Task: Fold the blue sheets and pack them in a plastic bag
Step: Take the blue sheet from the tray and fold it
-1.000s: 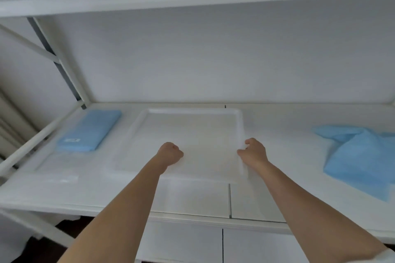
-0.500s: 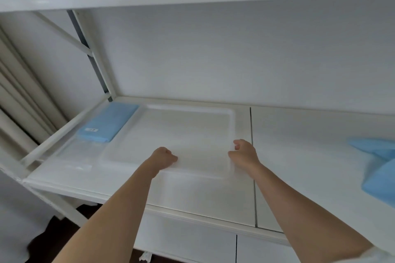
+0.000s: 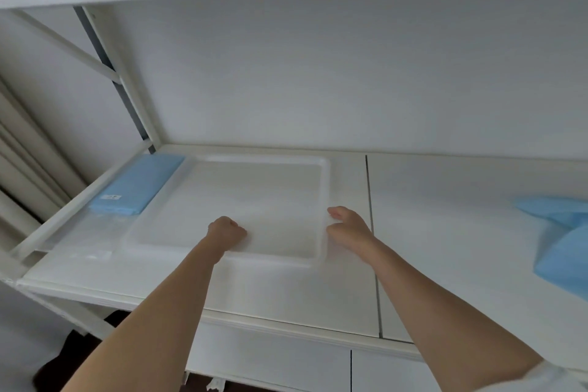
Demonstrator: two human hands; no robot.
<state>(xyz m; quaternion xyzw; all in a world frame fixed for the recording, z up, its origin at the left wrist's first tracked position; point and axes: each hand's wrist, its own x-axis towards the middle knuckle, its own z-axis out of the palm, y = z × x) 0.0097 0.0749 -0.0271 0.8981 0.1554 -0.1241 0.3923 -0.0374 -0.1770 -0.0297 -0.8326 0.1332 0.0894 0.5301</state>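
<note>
Broadly, a white shelf surface (image 3: 445, 232) fills the scene, backed by a white wall (image 3: 318, 73) and crossed near to far by a dark seam to the right of centre. On its left half lies a shallow white tray (image 3: 254, 175), its near edge raised as a low rim. At the far right edge of the view, well apart from the tray, sits a loose, rumpled blue sheet (image 3: 563, 245), partly cut off by the frame. Just beside the tray's far left corner rests a folded blue sheet (image 3: 136, 184), flat, with a small white label on its near end; whether it is inside a plastic bag cannot be told. The left hand (image 3: 227, 232) is curled into a fist that grips the tray's near rim. The right hand (image 3: 348, 227) grasps the tray's right rim near its near corner, thumb raised over the edge.
</note>
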